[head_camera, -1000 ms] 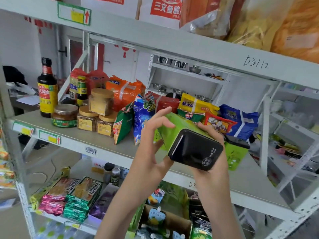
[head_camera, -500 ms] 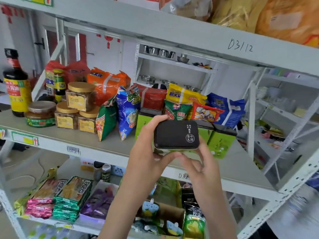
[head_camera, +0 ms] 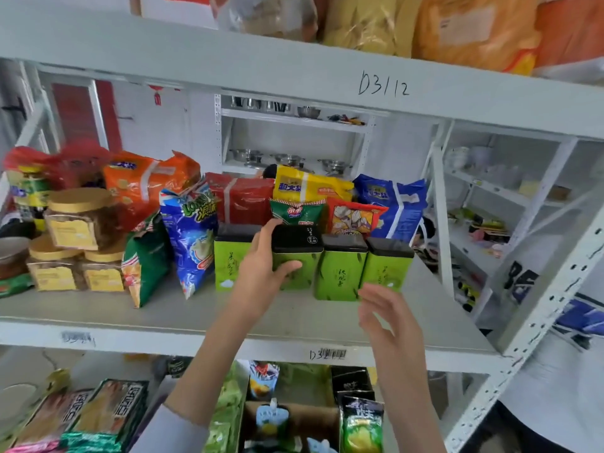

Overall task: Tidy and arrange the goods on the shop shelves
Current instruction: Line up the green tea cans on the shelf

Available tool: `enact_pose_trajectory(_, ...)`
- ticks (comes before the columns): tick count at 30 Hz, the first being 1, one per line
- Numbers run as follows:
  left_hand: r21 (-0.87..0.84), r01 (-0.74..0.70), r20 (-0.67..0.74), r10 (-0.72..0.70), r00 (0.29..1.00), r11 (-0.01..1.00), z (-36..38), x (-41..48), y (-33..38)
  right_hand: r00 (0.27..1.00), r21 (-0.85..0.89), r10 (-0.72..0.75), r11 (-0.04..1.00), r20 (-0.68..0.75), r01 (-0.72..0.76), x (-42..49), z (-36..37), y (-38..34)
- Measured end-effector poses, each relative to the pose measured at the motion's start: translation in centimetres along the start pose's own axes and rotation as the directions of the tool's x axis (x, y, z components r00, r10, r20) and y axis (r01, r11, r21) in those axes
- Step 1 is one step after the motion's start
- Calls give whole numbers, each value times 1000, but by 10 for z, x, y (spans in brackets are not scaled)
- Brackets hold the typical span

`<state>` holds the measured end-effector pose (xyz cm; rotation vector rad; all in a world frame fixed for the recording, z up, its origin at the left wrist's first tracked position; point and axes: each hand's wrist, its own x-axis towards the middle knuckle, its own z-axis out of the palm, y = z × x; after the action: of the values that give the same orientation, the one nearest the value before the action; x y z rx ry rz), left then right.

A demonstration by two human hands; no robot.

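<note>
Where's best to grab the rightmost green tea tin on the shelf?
Rightmost tin: probably grip its green body from the open right side, fingers on front and back faces; it stands upright, left side close against the neighbouring tin.

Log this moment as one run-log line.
phase: placing | left hand: grips green tea tin, second in row of four | right hand: fingers relaxed, holds nothing, near rightmost tin | surface: middle shelf
</note>
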<state>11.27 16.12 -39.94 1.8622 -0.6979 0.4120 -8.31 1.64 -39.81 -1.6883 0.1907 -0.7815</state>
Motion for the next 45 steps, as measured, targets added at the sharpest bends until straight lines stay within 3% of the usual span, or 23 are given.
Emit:
enact_pose_trajectory(7, 243, -29, 9, 27, 1000, 969, 14, 5, -16, 997, -3, 27, 1000, -72, -28, 10, -4, 11)
enact_pose_trajectory(12, 372, -203, -193, 290, 937, 906, -23, 11, 2, 995, 25, 44, 999, -91, -42, 16, -7, 14)
enact_pose_trajectory(15, 388, -219, -287, 343, 894, 895, -65, 27, 11, 994, 33, 43, 999, -99, -39, 22, -4, 16)
enact_pose_trajectory(18, 520, -138, -138, 243, 960, 843, -96, 48, 2, 998, 44, 39, 998, -59, -36, 26, 5, 18)
enact_pose_trajectory(20, 630, -72, 95, 14, 995, 773, -103, 57, -4, 999, 58, 48, 997, -20, -47, 27, 16, 17)
enact_pose_trajectory(23, 789, -99, 322, -272, 907, 606, -101, 58, -10, 997, 69, 48, 996, 67, -53, 27, 36, 10)
enact_pose_trajectory(25, 817, -149, 360, -291, 886, 557, -97, 55, -16, 991, 73, 37, 996, 126, -47, 26, 49, 6)
enact_pose_trajectory(28, 835, -159, 309, -209, 928, 527, -104, 49, -19, 981, 78, 28, 996, 192, -44, 25, 59, 3)
enact_pose_trajectory(32, 727, -155, 278, -81, 957, 669, -123, 25, -7, 975, 30, 36, 999, 220, -44, 22, 67, 2)
enact_pose_trajectory(35, 444, -121, 99, 85, 991, 888, -134, 0, 34, 967, -66, 23, 998, 254, -6, 14, 82, -5)
enact_pose_trajectory(37, 252, -93, 0, 96, 995, 963, -141, -15, 71, 957, -38, 4, 999, 289, 7, 7, 94, -14)
enact_pose_trajectory(40, -38, -55, -12, 55, 998, 998, -147, -31, 108, 928, 155, 32, 983, 370, -96, -6, 107, -37)
enact_pose_trajectory(45, -260, 78, -150, -120, 981, 963, -137, -50, 111, 945, 335, -26, 938, 326, -90, -17, 118, -50)
